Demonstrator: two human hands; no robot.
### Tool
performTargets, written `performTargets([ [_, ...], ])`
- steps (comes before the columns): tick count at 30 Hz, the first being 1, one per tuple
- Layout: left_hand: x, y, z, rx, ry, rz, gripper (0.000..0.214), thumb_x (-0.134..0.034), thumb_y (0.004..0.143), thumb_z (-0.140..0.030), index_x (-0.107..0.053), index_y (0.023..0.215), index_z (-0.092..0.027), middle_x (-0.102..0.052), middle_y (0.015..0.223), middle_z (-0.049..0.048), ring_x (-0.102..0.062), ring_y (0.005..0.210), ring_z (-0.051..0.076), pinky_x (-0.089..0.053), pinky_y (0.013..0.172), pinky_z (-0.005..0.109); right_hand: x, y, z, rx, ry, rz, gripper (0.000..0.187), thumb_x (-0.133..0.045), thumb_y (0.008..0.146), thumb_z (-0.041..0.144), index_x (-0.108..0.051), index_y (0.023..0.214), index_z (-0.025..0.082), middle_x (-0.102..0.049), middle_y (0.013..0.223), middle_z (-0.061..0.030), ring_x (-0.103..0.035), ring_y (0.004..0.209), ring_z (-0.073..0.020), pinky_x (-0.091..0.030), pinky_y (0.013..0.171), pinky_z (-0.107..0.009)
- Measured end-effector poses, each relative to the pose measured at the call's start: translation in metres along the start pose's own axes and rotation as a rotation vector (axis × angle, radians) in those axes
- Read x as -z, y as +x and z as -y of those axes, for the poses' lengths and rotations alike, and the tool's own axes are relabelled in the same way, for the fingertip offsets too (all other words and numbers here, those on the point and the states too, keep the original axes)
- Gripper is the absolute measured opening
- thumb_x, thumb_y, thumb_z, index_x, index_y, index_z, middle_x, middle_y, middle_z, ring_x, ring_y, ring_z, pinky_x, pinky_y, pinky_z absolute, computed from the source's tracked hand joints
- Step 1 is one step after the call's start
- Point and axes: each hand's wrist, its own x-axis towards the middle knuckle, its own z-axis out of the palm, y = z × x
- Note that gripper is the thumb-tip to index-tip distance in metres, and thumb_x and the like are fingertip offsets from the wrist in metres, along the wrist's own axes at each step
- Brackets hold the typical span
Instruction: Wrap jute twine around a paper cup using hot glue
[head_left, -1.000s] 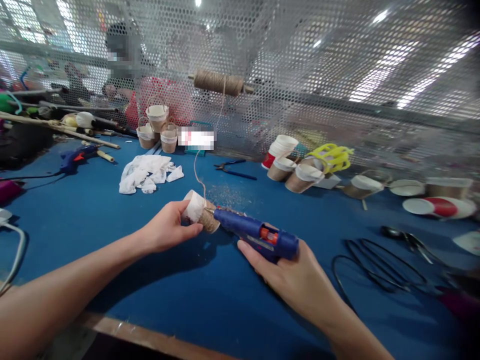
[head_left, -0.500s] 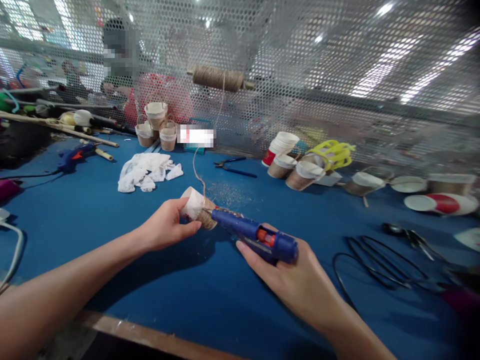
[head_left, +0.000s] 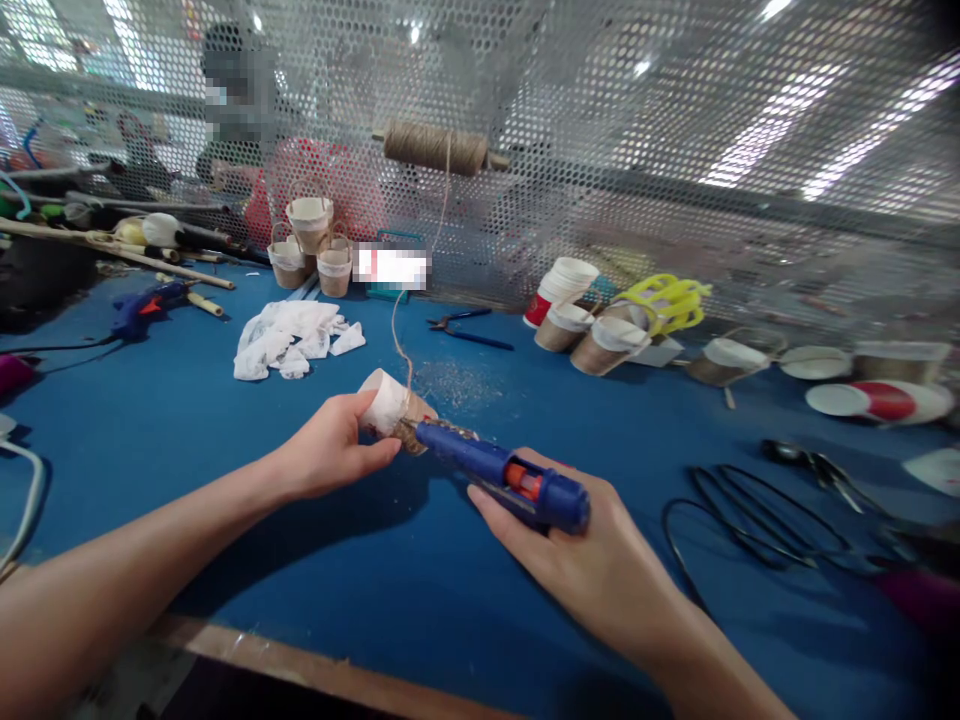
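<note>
A small paper cup, partly wrapped in brown twine, lies tilted in my left hand, whose fingers and thumb close around its white rim end. My right hand grips a blue hot glue gun with an orange part inside. The gun's nozzle is at the twine-covered side of the cup; I cannot tell whether it touches. A strand of twine rises from the cup to a twine spool on the mesh panel. The cup's base is partly hidden behind the gun.
Crumpled white cloth and blue-handled pliers lie behind my hands. Twine-wrapped cups are stacked at the back left, with more cups at right. Another glue gun rests left. A black cable coils right near scissors.
The glue gun and my right hand have shifted slightly left along the cup. My left hand still holds the cup in nearly the same place.
</note>
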Motion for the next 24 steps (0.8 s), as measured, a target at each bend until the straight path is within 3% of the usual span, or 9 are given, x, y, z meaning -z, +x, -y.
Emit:
performTargets([
  [12, 0.0007, -0.0019, 0.0013, -0.061, -0.004, 0.011, 0.021, -0.052, 0.075, -0.013, -0.059, 0.094, -0.013, -0.066, 0.090, 0.0031, -0.059, 0.077, 0.012, -0.046, 0.072, 0.022, 0.0009, -0.0006, 0.0015, 0.001, 0.002, -0.002, 0.015, -0.054, 0.079, 0.027, -0.051, 0.066, 0.020, -0.049, 0.057, 0.0044, -0.041, 0.049, -0.0089, -0.039, 0.045, -0.020],
  [19, 0.0001, -0.0031, 0.0001, 0.012, 0.085, 0.009, 0.027, -0.054, 0.074, -0.019, -0.056, 0.099, -0.010, -0.066, 0.090, 0.0073, -0.059, 0.076, 0.016, -0.047, 0.074, 0.027, 0.0045, -0.0019, -0.0072, -0.062, -0.018, -0.068, 0.014, -0.056, 0.077, 0.033, -0.055, 0.071, 0.020, -0.057, 0.063, 0.0020, -0.051, 0.053, -0.0116, -0.044, 0.049, -0.022],
  [24, 0.0020, -0.0036, -0.0015, -0.009, 0.108, 0.029, 0.028, -0.053, 0.075, -0.019, -0.057, 0.101, -0.012, -0.067, 0.092, 0.0060, -0.060, 0.078, 0.016, -0.047, 0.075, 0.027, 0.0060, -0.0018, 0.0011, -0.075, -0.004, -0.015, 0.016, -0.053, 0.078, 0.033, -0.054, 0.067, 0.020, -0.054, 0.058, 0.0027, -0.049, 0.050, -0.0111, -0.044, 0.048, -0.021],
])
